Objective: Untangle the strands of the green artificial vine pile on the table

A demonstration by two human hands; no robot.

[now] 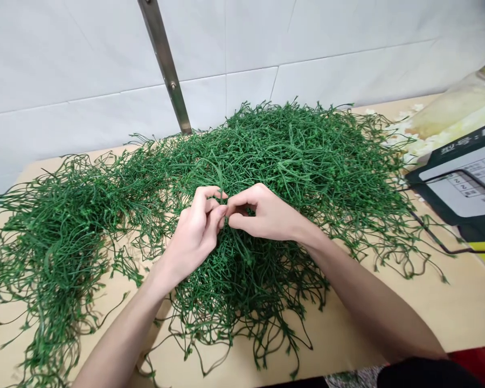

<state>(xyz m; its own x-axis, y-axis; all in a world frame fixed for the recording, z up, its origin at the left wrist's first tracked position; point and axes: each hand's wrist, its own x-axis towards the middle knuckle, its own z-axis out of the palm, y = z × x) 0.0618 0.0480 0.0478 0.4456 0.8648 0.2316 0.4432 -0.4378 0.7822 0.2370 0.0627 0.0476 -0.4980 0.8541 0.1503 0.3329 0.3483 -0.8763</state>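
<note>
Thin green plastic plant stems (299, 161) with small forked tips lie heaped across the table in a tangled pile. Over the middle of the heap, my left hand (198, 229) is closed, thumb and fingers pinching a few of these stems. My right hand (258, 215) meets it fingertip to fingertip and is pinched on the same strands. Some stems rise between the fingers, and others hang below into the pile. The exact spot where the fingertips meet is partly hidden.
The pale wooden table (436, 307) stands against a white tiled wall (105, 48). A metal upright (165, 64) comes down behind the heap. To the right are a dark box with a white label (469, 178), a black wire frame (432, 237) and a clear container (464, 102).
</note>
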